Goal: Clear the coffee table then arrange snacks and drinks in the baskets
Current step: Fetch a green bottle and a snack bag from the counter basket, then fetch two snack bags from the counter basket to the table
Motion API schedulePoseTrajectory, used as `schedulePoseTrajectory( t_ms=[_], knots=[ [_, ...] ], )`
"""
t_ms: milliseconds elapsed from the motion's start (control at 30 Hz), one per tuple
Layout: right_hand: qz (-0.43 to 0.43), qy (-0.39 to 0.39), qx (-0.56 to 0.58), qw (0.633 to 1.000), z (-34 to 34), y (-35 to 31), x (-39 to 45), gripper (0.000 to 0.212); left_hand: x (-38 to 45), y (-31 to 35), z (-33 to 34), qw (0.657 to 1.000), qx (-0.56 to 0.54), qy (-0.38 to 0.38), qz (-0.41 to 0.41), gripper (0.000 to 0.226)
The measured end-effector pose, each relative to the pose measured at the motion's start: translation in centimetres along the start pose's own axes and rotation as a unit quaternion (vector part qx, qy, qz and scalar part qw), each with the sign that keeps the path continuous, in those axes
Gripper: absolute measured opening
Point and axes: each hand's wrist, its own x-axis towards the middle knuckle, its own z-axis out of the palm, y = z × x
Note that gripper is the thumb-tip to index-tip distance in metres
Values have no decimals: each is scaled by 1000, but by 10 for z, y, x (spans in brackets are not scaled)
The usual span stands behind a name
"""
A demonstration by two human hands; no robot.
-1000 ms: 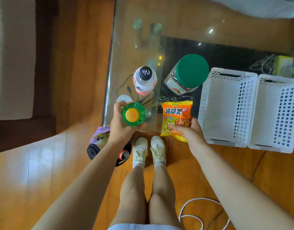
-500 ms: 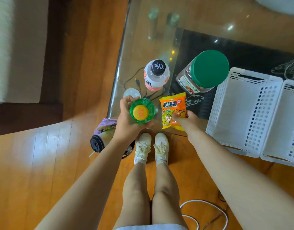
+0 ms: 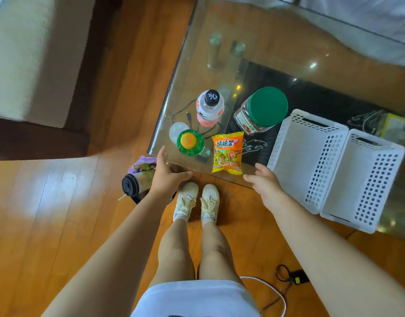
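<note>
A green bottle with a yellow cap (image 3: 190, 142) stands near the front corner of the glass coffee table (image 3: 277, 42). Beside it lies an orange snack packet (image 3: 227, 152). Behind them stand a white bottle with a black cap (image 3: 210, 107) and a clear jar with a green lid (image 3: 262, 109). Two white perforated baskets (image 3: 307, 154) (image 3: 366, 179) sit side by side at the table's right front. My left hand (image 3: 168, 177) hovers just below the green bottle, fingers spread, holding nothing. My right hand (image 3: 264, 181) hangs below the packet, fingers relaxed and empty.
A small bin (image 3: 139, 181) with a purple bag and rubbish stands on the wooden floor left of my feet. Cables (image 3: 283, 291) lie on the floor behind me. A pale sofa (image 3: 25, 53) fills the upper left. Black cords lie under the glass near the bottles.
My left hand let go of the green bottle, which now stands on the table. My right hand released the snack packet. Both hands drew back toward me.
</note>
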Motion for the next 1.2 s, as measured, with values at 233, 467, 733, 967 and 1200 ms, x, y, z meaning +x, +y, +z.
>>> schedulePoseTrajectory(
  t_ms=[233,467,733,967,1200],
  knots=[
    [37,-69,2,997,-23,22,-82,39,-90,-14,-36,981,-16,2,-194,45],
    [24,-103,-113,988,-3,21,-145,29,-188,-61,-77,954,-156,82,-243,14],
    [-55,-153,-357,920,90,18,-196,16,-285,-149,-124,871,-357,214,-263,10],
    [-141,-203,-505,827,213,56,-268,11,-380,-250,-155,767,-501,303,-261,10],
    [-165,-265,-554,771,307,133,-345,17,-461,-359,-176,586,-662,368,-288,26]
  ],
)
